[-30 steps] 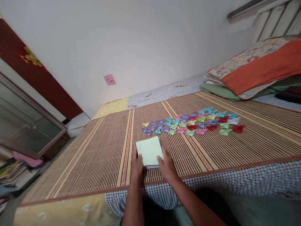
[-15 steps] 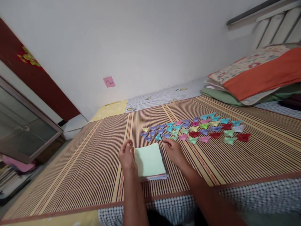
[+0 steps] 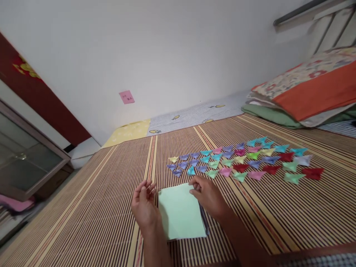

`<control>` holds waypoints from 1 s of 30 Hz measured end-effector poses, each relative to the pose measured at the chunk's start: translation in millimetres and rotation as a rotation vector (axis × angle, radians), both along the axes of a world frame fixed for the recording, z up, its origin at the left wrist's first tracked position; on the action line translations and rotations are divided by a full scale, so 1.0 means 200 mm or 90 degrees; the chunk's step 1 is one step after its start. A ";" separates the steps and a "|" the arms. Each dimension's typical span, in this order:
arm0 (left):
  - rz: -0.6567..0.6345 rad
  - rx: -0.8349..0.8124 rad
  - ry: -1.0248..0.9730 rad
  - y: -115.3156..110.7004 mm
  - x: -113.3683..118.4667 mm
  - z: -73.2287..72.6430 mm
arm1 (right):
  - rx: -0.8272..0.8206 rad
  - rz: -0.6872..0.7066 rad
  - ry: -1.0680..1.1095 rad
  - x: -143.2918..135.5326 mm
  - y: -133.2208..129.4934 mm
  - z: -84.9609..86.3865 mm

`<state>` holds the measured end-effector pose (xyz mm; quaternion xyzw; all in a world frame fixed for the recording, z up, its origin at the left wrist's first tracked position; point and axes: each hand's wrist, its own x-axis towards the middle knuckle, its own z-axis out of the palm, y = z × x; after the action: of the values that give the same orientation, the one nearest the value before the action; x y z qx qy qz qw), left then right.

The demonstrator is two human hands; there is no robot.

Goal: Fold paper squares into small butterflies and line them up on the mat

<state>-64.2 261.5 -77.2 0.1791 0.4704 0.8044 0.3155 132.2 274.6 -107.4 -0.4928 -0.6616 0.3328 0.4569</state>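
Note:
A stack of square paper (image 3: 182, 215) lies on the striped mat, with a light green sheet on top and darker edges showing at its right side. To its left, my left hand (image 3: 146, 205) is raised with the fingers loosely bent and apart, holding nothing. My right hand (image 3: 208, 194) is at the top right corner of the stack, thumb and forefinger closed on the green sheet's corner; its other fingers are curled under. Beyond the hands, several small folded paper shapes (image 3: 226, 162) in blue, purple, green, pink, yellow and red lie in slanting rows.
The striped mat (image 3: 91, 200) covers the bed, over a patterned sheet (image 3: 191, 113) by the wall. Stacked pillows (image 3: 314, 87) lie at the far right. A pink note (image 3: 127, 97) is on the wall. A glass-fronted cabinet door (image 3: 30, 155) stands at the left.
The view has shifted closer to the paper stack. My right hand has come from beyond the stack's corner onto it. My left hand's fingers have spread a little.

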 end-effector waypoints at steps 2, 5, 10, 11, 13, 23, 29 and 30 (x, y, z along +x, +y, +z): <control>-0.013 -0.007 0.001 0.01 -0.01 -0.01 | 0.008 0.019 0.010 0.01 0.01 0.02; -0.040 -0.015 0.010 0.01 -0.02 -0.01 | 0.023 0.042 0.033 0.05 0.01 0.06; -0.169 -0.033 0.067 -0.02 -0.01 0.05 | 0.023 0.024 0.108 0.14 0.00 0.11; -0.210 -0.049 0.096 -0.03 0.00 0.06 | 0.024 0.010 0.126 0.15 0.00 0.12; -0.303 -0.094 0.165 -0.05 0.02 0.08 | 0.025 -0.021 0.164 0.18 0.01 0.13; -0.537 -0.133 0.198 -0.10 0.13 0.13 | 0.072 -0.181 0.249 0.25 -0.01 0.18; -0.602 -0.120 0.173 -0.10 0.17 0.14 | 0.110 -0.210 0.210 0.23 -0.03 0.23; -0.598 -0.113 0.171 -0.09 0.17 0.13 | 0.093 -0.195 0.242 0.23 -0.03 0.23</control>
<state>-29.6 242.7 -50.4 0.4461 0.4422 0.5017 0.5949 178.3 267.8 -60.9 -0.4816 -0.5038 0.2978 0.6524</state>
